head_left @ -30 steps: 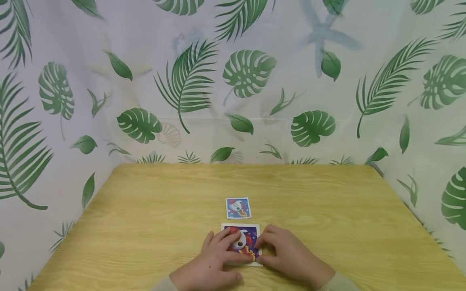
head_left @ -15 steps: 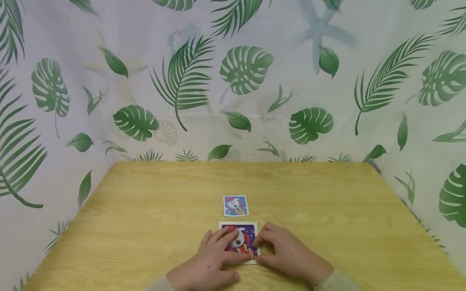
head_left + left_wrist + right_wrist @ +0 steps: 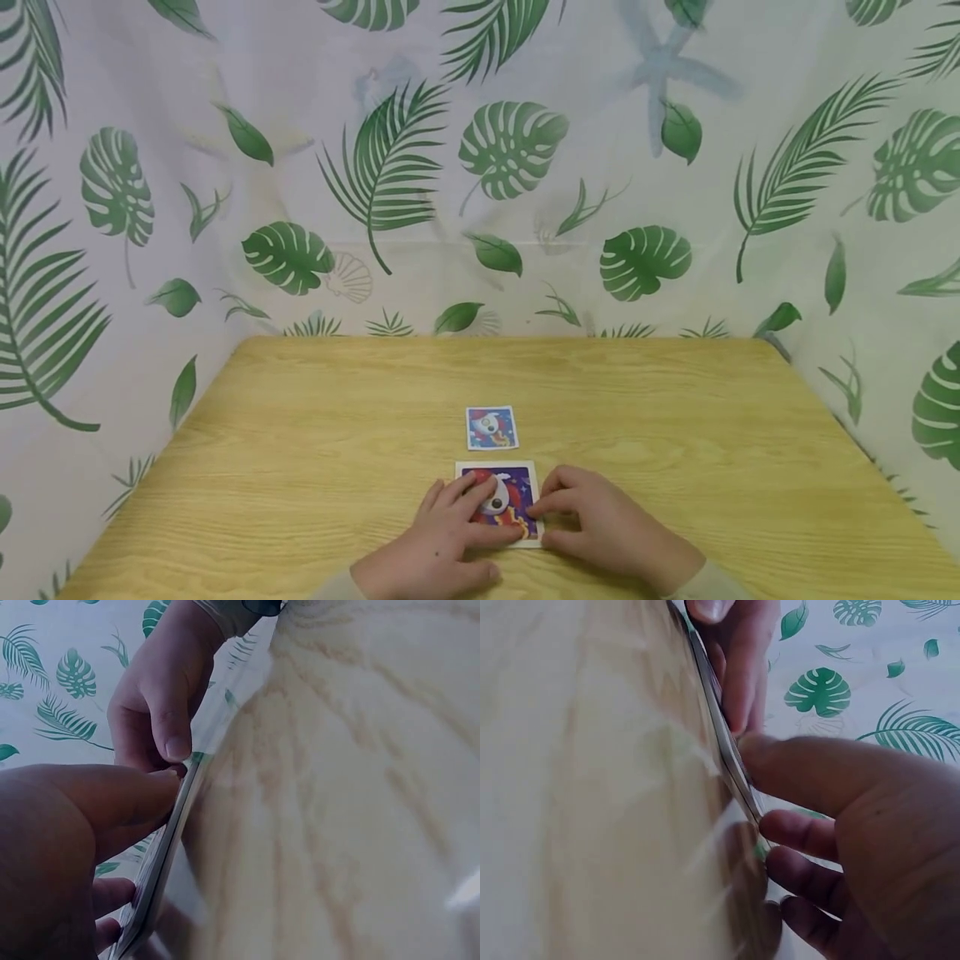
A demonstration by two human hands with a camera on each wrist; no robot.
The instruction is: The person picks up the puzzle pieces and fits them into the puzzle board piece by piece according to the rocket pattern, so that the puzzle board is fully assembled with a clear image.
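Observation:
A square picture board lies on the table in the head view. It has a white border and shows a white-and-red rocket with an orange flame on purple. My left hand rests on its left and lower part with fingers spread, covering some of the picture. At the board's right edge is my right hand, its bent index finger touching the picture's margin and its thumb near the lower right corner. Both wrist views show the board edge-on as a thin slab, with the fingertips along it.
Behind the board lies a smaller square card with a similar rocket on blue. The table has a yellow wood grain. A white curtain with green leaves encloses its back and sides.
My right hand has shifted slightly to the right along the board's edge, its thumb now a little farther out. The left hand stays in place on the board. The head view has swayed a little.

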